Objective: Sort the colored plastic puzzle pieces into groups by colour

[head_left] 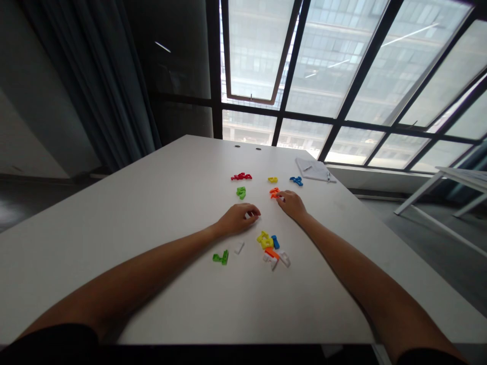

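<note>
My right hand (292, 204) reaches to a small group of orange plastic pieces (274, 192), its fingertips pinched at the group's near right edge. My left hand (239, 217) rests over the white table (182, 284) with curved fingers, a gap showing between thumb and fingers and nothing visible in them. Closer to me lies a loose mix: yellow pieces (265, 240), a blue piece (275, 242), an orange piece (271, 253) and white pieces (284, 258). A green piece (221, 257) and a small white piece (239, 247) lie below my left wrist.
Farther back sit red pieces (241, 176), light green pieces (241, 192), yellow pieces (273, 179) and blue pieces (296, 181), grouped by colour. White paper (314, 169) with a pen on it lies at the back right. Windows stand beyond the table.
</note>
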`<action>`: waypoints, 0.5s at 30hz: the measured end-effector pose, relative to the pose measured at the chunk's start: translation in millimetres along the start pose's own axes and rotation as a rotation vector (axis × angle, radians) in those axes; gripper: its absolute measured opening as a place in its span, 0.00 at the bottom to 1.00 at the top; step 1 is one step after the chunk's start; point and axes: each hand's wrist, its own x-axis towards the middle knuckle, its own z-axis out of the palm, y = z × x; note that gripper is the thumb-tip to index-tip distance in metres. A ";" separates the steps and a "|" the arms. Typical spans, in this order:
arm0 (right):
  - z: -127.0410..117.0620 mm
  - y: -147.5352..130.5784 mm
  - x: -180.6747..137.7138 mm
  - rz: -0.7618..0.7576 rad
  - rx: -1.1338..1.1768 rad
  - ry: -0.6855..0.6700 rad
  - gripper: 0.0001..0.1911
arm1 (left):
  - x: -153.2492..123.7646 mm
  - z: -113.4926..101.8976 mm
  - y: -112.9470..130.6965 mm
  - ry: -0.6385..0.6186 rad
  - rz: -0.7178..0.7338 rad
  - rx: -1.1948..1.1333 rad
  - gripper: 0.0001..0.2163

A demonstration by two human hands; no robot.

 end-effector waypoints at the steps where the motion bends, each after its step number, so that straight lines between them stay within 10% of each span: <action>1: 0.5 -0.8 2.2 -0.001 -0.017 0.000 0.11 | 0.0 0.1 -0.5 -0.007 -0.001 -0.002 0.09; 15: -26.3 -49.9 -53.3 -0.230 0.086 0.002 0.10 | -6.8 -13.3 17.0 -0.335 0.267 0.077 0.16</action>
